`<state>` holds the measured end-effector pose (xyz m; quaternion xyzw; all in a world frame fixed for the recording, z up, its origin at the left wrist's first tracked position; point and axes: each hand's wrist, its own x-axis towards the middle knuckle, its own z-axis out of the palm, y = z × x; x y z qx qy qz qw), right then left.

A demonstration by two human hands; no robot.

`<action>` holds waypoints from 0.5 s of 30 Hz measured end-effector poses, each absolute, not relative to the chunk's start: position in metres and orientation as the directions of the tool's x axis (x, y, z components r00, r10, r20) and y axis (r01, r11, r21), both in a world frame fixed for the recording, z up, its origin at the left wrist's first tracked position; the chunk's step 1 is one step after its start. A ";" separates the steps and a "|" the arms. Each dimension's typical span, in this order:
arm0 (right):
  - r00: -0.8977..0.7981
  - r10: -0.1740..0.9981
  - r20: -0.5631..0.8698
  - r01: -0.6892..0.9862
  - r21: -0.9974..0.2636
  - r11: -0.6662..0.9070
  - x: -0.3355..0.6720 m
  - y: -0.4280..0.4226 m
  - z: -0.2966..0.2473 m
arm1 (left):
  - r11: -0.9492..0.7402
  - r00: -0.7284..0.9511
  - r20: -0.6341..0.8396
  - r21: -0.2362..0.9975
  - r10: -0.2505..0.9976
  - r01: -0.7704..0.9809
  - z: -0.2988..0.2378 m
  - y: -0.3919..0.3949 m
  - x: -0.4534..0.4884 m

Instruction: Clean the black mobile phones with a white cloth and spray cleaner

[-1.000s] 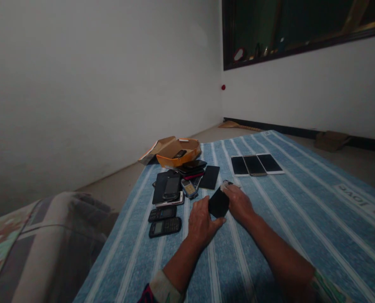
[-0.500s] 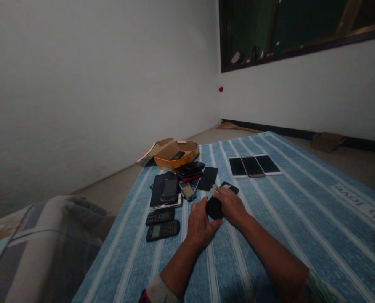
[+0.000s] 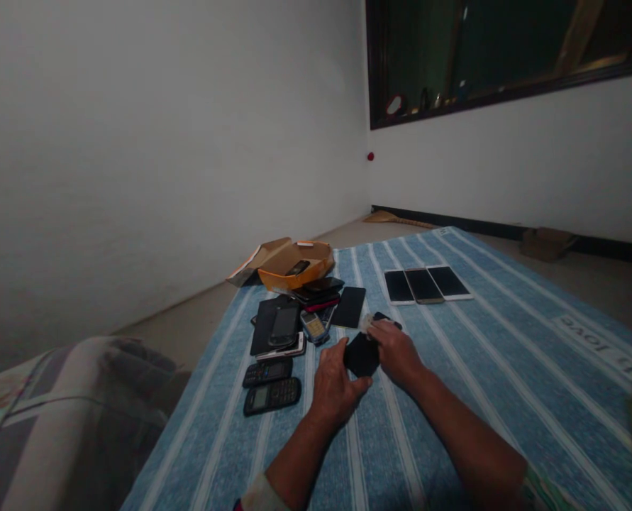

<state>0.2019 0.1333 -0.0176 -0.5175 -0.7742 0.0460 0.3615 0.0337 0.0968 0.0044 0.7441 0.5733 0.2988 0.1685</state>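
Between my hands is a flat black object (image 3: 362,355), likely a phone, partly covered by fingers. My left hand (image 3: 334,376) grips its left side, with fingers along the far edge and the thumb by the near edge. In my right hand (image 3: 395,348), a crumpled whitish tissue or cloth (image 3: 367,323) is pinched at the fingertips, by the upper right of the black object. Just behind that hand, a dark phone (image 3: 387,319) is partly hidden. To the left lie two black keypad phones (image 3: 273,396) and a small silver-blue keypad phone (image 3: 314,326).
Stacked phones and a black tablet-like slab (image 3: 261,330) lie at the left. Behind them stands an opened orange box (image 3: 273,280) with a phone inside. Three smartphones (image 3: 425,285) sit side by side at right on the blue striped cloth (image 3: 480,369). A grey cover (image 3: 81,419) is at far left.
My right hand and the tissue have shifted slightly right, showing more of the black object. My left hand keeps its hold. The whole view has tilted slightly.
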 end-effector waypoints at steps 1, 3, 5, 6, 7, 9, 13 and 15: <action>-0.263 0.809 0.526 0.736 -0.432 0.521 0.197 0.131 -0.017 | -0.291 0.165 0.259 0.593 0.952 0.751 0.004 0.097 0.034; -0.336 0.780 0.528 0.705 -0.408 0.580 0.189 0.129 -0.017 | -0.294 0.167 0.261 0.592 0.951 0.750 0.003 0.097 0.034; -0.330 0.794 0.510 0.729 -0.396 0.558 0.188 0.130 -0.018 | -0.288 0.169 0.250 0.591 0.954 0.753 0.003 0.097 0.034; -0.302 0.813 0.497 0.755 -0.396 0.522 0.191 0.132 -0.018 | -0.286 0.171 0.244 0.591 0.955 0.754 0.004 0.097 0.034; -0.267 0.834 0.483 0.783 -0.396 0.480 0.194 0.134 -0.019 | -0.285 0.173 0.240 0.592 0.955 0.754 0.004 0.096 0.034; -0.199 0.863 0.464 0.828 -0.391 0.401 0.201 0.137 -0.020 | -0.286 0.177 0.236 0.593 0.955 0.753 0.004 0.096 0.034; -0.184 0.860 0.475 0.848 -0.367 0.383 0.205 0.136 -0.020 | -0.295 0.176 0.252 0.589 0.952 0.752 0.003 0.095 0.033; -0.237 0.835 0.496 0.814 -0.368 0.449 0.199 0.131 -0.020 | -0.301 0.177 0.260 0.589 0.949 0.750 0.003 0.096 0.033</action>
